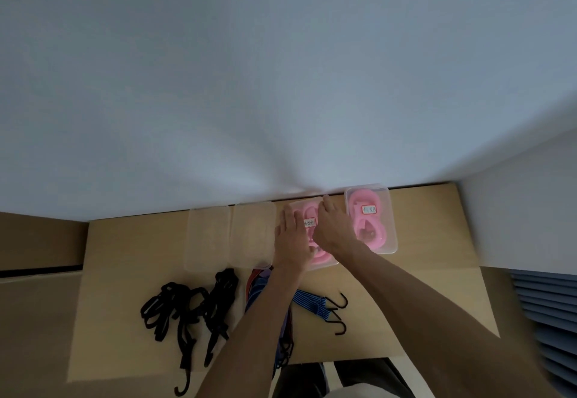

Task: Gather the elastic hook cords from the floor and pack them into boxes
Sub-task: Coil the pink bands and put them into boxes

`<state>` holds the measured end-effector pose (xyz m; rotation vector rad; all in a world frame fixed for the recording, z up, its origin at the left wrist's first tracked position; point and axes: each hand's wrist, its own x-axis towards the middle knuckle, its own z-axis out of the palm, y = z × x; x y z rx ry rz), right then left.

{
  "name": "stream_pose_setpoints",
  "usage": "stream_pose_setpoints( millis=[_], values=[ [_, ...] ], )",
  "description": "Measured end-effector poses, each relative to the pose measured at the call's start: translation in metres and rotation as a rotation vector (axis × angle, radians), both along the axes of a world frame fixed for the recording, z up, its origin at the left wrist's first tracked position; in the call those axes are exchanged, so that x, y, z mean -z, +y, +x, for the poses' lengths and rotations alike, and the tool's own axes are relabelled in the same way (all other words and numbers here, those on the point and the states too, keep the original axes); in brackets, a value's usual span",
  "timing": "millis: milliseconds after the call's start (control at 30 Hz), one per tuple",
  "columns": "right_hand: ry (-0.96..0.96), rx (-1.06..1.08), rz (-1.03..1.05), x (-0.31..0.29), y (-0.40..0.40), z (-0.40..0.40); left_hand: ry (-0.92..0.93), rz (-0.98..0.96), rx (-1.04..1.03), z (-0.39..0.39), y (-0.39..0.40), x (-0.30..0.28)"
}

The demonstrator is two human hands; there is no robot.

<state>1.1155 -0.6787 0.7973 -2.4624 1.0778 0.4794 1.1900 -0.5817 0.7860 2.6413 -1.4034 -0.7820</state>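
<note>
Now both hands, left [293, 238] and right [332, 229], press flat and open on the lid of a box [324, 265] of pink cords; probably snapping it shut. Risk: uneven pressure leaves a corner unlatched. Black cords [187, 307] wait on the floor [125, 319]

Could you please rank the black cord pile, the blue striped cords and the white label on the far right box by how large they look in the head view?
1. black cord pile, largest.
2. blue striped cords, partly hidden by the left arm, so their full extent is unsure.
3. white label on the far right box, clearly smallest.
</note>
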Motion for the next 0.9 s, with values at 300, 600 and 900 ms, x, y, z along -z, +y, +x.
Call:
stream_pose_setpoints(
  millis=[300, 600, 900],
  values=[
    [-0.033, 0.322, -0.095, -0.002, 0.015, -0.053, -0.021, -0.131, 0.107, -0.001, 0.011, -0.012],
    [0.096, 0.207, -0.082, 0.008, 0.005, -0.055, 0.012, -0.065, 0.174, -0.011, 0.006, -0.007],
    [-0.036, 0.453, -0.077, -0.003, 0.005, -0.054, 0.039, -0.185, 0.177, -0.015, 0.014, -0.001]
  ],
)
